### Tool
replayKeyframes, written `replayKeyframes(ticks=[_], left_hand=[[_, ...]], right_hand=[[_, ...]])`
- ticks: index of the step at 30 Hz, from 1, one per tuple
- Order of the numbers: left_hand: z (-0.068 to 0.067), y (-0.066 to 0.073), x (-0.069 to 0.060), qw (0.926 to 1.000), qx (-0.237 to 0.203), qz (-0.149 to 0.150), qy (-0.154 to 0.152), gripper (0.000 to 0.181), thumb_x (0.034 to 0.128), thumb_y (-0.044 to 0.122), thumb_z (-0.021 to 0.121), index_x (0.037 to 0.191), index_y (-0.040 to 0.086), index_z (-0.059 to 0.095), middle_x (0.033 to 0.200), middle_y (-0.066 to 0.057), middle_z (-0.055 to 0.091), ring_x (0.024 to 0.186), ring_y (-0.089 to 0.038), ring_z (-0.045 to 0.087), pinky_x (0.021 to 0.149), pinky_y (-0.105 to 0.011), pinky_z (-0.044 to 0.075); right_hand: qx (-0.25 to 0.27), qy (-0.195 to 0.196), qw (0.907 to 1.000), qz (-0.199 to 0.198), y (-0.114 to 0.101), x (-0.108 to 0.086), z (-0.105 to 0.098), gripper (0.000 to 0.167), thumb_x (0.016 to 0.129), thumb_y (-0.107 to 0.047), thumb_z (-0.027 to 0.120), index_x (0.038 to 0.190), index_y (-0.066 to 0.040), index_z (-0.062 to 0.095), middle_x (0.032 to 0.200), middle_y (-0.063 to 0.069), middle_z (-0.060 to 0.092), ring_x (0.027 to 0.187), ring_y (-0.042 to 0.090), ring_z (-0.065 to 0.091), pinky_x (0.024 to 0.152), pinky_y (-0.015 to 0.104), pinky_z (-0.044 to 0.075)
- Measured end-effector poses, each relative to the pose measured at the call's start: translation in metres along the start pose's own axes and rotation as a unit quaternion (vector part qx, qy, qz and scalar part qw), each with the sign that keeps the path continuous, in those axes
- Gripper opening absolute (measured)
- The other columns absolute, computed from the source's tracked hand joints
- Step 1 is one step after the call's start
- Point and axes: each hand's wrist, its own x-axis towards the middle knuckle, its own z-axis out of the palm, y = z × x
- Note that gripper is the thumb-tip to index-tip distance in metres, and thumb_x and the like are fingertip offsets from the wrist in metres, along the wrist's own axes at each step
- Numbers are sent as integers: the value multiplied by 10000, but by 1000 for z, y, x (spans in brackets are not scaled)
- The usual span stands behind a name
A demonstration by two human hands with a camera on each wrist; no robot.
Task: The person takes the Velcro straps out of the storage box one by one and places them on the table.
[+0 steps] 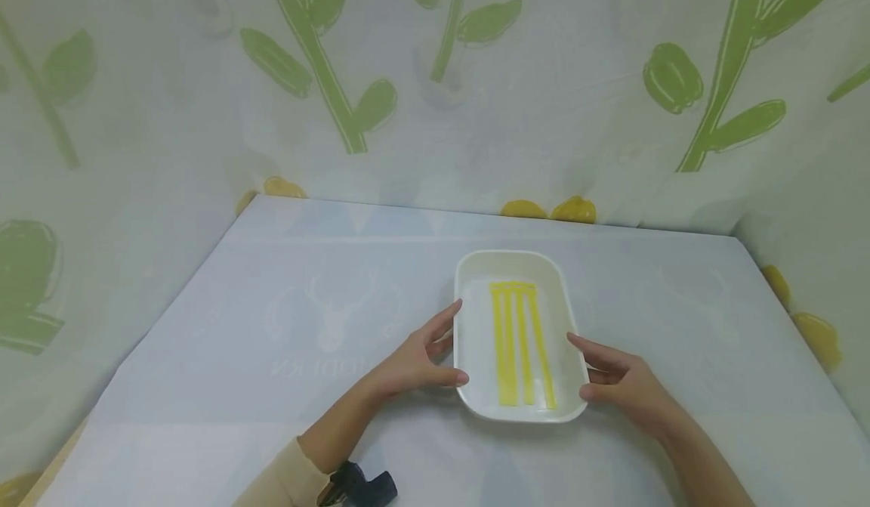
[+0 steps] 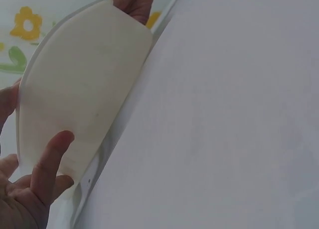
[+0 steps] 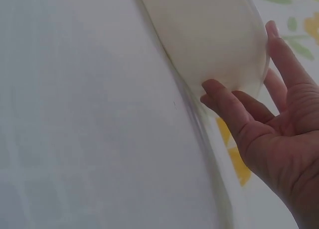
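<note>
A white rectangular dish (image 1: 476, 341) with rounded corners stands near the middle of the table, with yellow strips (image 1: 506, 348) lying lengthwise inside, joined along their far ends. My left hand (image 1: 418, 360) grips its left side, thumb at the rim near the lower corner. On the right side my right hand (image 1: 625, 382) holds the rim between thumb and fingers. The left wrist view shows the dish's outer wall (image 2: 84, 74) with fingers of my left hand (image 2: 35, 184) against it. In the right wrist view, my right hand (image 3: 279, 119) touches the outer wall (image 3: 214, 40) likewise.
The table (image 1: 238, 341) has a pale printed cover, and its far edge meets a wall hanging (image 1: 544, 114) with green leaves and yellow shapes. A dark object (image 1: 367, 488) is at my left wrist, beside the beige sleeve (image 1: 288, 477).
</note>
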Motion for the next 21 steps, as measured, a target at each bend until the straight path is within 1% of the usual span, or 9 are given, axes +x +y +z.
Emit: replayKeyframes(ticks=[4, 6, 9, 12, 14, 18, 21], left_hand=[[-4, 1, -4, 10000, -48, -4, 10, 1028, 745, 108, 800, 1526, 253, 148, 1583, -26, 153, 1405, -276, 284, 980, -373, 446], [-5, 2, -7, 10000, -80, 13, -20, 1027, 747, 100, 797, 1527, 236, 144, 1584, -43, 147, 1401, -293, 287, 977, -380, 449], [-8, 3, -12, 9999, -90, 11, -58, 1034, 744, 96, 799, 1529, 223, 137, 1585, -42, 142, 1397, -296, 295, 969, -369, 456], [-10, 4, -14, 9999, -91, 27, -68, 1037, 739, 92, 802, 1529, 210, 141, 1585, -35, 146, 1393, -297, 303, 956, -352, 466], [-11, 4, -15, 10000, -71, 15, -52, 1036, 733, 82, 803, 1527, 203, 150, 1581, -39, 163, 1387, -302, 315, 952, -350, 469], [-13, 5, -14, 10000, 63, -47, -6, 1020, 733, 76, 800, 1524, 192, 167, 1571, -60, 199, 1374, -321, 336, 958, -372, 466], [-14, 4, -14, 9998, 162, -143, 0, 1017, 734, 82, 800, 1524, 198, 171, 1564, -70, 221, 1370, -322, 346, 967, -388, 458]], right_hand=[[54, 53, 9999, 143, -1, 2, 7, 663, 811, 5, 704, 1411, -96, 440, 1255, -134, 583, 1058, 97, 636, 817, 268, 530], [115, -2, 9998, 177, -1, 2, 10, 666, 816, 0, 702, 1416, -78, 423, 1261, -110, 578, 1066, 103, 634, 819, 280, 532], [194, -29, 9995, 230, -2, 2, 14, 680, 810, 10, 702, 1419, -54, 407, 1264, -121, 578, 1075, 115, 631, 824, 291, 532], [208, -77, 9995, 222, -2, 1, 16, 699, 806, 11, 703, 1426, -36, 384, 1272, -164, 564, 1085, 117, 627, 828, 293, 531], [130, -89, 9997, 194, -2, 2, 18, 715, 800, 8, 710, 1430, -31, 375, 1288, -197, 545, 1090, 101, 621, 833, 285, 528], [-304, -21, 9995, 90, -2, 3, 19, 759, 782, -6, 732, 1444, -56, 366, 1328, -258, 481, 1085, 50, 599, 828, 273, 530], [-553, -19, 9985, 8, 0, 6, 18, 791, 771, -12, 743, 1457, -91, 356, 1349, -252, 448, 1072, 40, 580, 810, 286, 541]])
